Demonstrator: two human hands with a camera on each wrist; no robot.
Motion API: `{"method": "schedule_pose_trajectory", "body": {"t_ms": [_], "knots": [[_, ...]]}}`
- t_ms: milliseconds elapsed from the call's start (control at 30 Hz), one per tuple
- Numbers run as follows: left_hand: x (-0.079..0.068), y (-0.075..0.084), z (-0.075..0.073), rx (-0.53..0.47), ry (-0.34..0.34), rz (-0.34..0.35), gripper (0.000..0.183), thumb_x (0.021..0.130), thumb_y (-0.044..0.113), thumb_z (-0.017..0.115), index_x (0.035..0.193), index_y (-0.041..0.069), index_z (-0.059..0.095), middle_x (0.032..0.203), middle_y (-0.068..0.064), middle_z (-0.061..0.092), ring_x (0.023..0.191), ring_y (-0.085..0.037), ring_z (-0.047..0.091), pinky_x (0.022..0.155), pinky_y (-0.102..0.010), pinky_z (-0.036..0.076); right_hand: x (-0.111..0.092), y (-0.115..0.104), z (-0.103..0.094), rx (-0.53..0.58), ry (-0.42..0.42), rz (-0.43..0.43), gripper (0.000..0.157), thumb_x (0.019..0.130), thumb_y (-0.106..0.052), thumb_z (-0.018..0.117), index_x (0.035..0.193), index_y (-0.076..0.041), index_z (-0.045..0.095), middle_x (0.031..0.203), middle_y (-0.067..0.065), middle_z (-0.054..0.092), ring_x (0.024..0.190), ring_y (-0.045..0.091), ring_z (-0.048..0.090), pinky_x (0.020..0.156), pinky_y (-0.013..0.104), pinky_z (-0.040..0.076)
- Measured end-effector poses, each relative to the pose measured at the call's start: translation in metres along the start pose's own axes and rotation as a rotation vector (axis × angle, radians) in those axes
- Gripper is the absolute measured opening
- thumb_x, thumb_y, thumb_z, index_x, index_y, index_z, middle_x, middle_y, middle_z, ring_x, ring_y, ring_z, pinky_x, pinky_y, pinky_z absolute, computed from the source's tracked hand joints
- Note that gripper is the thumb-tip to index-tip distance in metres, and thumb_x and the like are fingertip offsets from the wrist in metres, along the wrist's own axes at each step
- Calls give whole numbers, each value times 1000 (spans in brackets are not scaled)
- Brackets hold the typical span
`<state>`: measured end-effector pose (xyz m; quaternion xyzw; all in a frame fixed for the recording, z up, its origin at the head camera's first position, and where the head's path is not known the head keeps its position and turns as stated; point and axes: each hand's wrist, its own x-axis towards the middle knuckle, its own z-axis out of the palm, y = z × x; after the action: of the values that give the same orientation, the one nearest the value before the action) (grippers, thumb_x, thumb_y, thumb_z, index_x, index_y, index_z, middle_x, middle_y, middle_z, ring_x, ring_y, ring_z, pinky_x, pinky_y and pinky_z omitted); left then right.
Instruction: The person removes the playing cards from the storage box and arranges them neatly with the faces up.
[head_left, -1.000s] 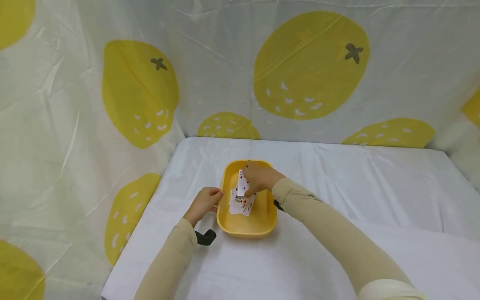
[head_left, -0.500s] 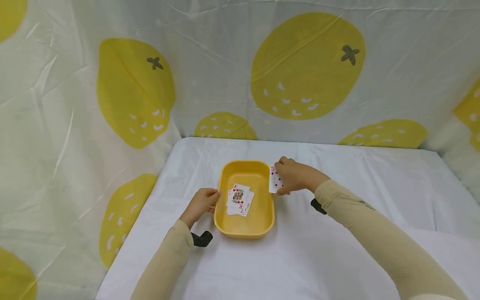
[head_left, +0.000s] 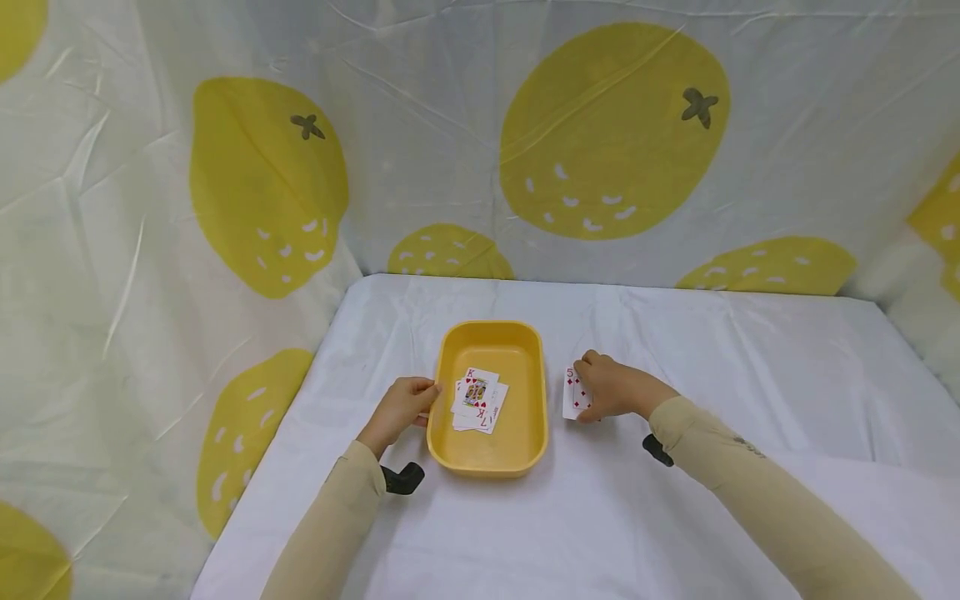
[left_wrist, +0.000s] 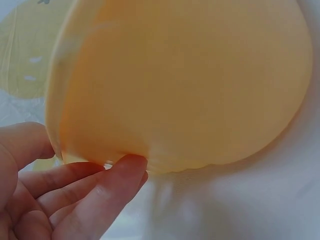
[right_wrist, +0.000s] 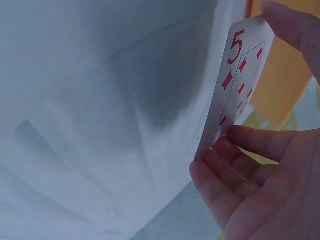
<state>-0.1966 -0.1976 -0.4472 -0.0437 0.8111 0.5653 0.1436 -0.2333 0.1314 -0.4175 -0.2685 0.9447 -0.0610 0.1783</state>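
My right hand [head_left: 611,388] pinches a five of diamonds playing card [right_wrist: 240,80] between thumb and fingers, to the right of a yellow tray [head_left: 487,458]. In the right wrist view the thumb is at the card's top edge and the fingers at its lower edge. Whether the card touches the table cannot be told. Inside the tray lie several overlapping playing cards [head_left: 476,393], a king of hearts on top and a red seven partly covered. My left hand [head_left: 400,411] grips the tray's left rim, seen close in the left wrist view, thumb and fingers on either side of the wall.
A white cloth covers the table [head_left: 570,517]. Behind and to the left hangs a pale curtain [head_left: 427,150] printed with large yellow lemons. Black wrist mounts [head_left: 405,478] stick out from both sleeves, the left one close to the tray's lower left corner.
My right hand has lifted the five of diamonds out of the tray, carried it over the right rim, and then lowered it toward the near side. My left hand keeps its grip on the tray.
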Motion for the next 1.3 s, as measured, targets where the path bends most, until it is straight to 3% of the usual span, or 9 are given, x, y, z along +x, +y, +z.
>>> {"method": "schedule_pose_trajectory", "body": {"t_ms": [333, 533, 667, 900, 1033, 1300], "knots": [[2, -1, 0, -12, -7, -14, 30, 90, 20, 55, 108, -4, 60, 92, -13, 64, 75, -21, 63, 60, -33, 54, 1, 3, 31, -8, -3, -37, 81, 62, -44, 79, 117, 6, 48, 110, 15, 44, 90, 24, 44, 82, 37, 45], [-3, 1, -2, -20, -29, 28, 36, 90, 25, 55, 107, -6, 58, 89, -11, 64, 74, -20, 63, 59, -32, 54, 0, 3, 35, -8, 24, -47, 80, 61, -44, 80, 115, 6, 48, 110, 15, 43, 92, 26, 44, 82, 38, 44], [-1, 1, -1, -23, -6, -20, 33, 90, 24, 55, 108, -3, 60, 91, -11, 64, 75, -20, 63, 60, -33, 54, 0, 4, 36, -7, 22, -47, 82, 61, -45, 80, 116, 5, 47, 111, 15, 43, 92, 26, 43, 83, 38, 45], [4, -2, 0, -17, 14, -46, 31, 90, 21, 56, 109, -3, 60, 89, -11, 63, 72, -20, 63, 58, -32, 54, 0, 4, 32, 45, -6, -12, 92, 62, -46, 78, 126, 8, 41, 123, 20, 40, 106, 30, 43, 93, 42, 39], [3, -1, 0, -18, 12, -46, 31, 90, 21, 56, 108, -3, 60, 89, -11, 64, 72, -20, 63, 57, -32, 54, 0, 5, 23, 70, -13, 6, 97, 64, -46, 77, 131, 9, 34, 132, 25, 34, 118, 36, 36, 98, 47, 32], [2, -1, -1, -22, 6, -24, 31, 90, 20, 55, 109, -4, 60, 90, -13, 63, 72, -21, 63, 58, -33, 54, 1, 7, -3, 97, 94, -55, 97, 72, -49, 70, 137, 8, 24, 140, 26, 23, 128, 40, 21, 104, 50, 19]]}}
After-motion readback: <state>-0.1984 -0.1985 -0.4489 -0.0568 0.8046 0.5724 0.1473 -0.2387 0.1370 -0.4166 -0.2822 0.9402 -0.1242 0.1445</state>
